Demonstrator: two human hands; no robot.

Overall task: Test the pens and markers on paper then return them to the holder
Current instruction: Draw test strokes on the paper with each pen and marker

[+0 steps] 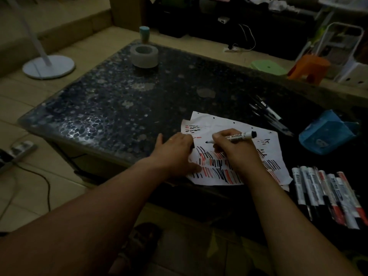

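Pinches light, rigid whiteboard marker (pixel 236 136) low on its smooth barrel with right hand (pixel 234 151); pins thin, creasable paper (pixel 219 124) under flat left hand (pixel 175 151).

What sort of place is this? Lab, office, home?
Likely a home living room: low dark pebble-patterned glass table, white round floor-stand base on the beige tiled floor, small orange plastic stool and green plastic stool beyond.

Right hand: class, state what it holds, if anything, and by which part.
The right hand grips a whiteboard marker by the front of its barrel, just behind the tip, over the paper.
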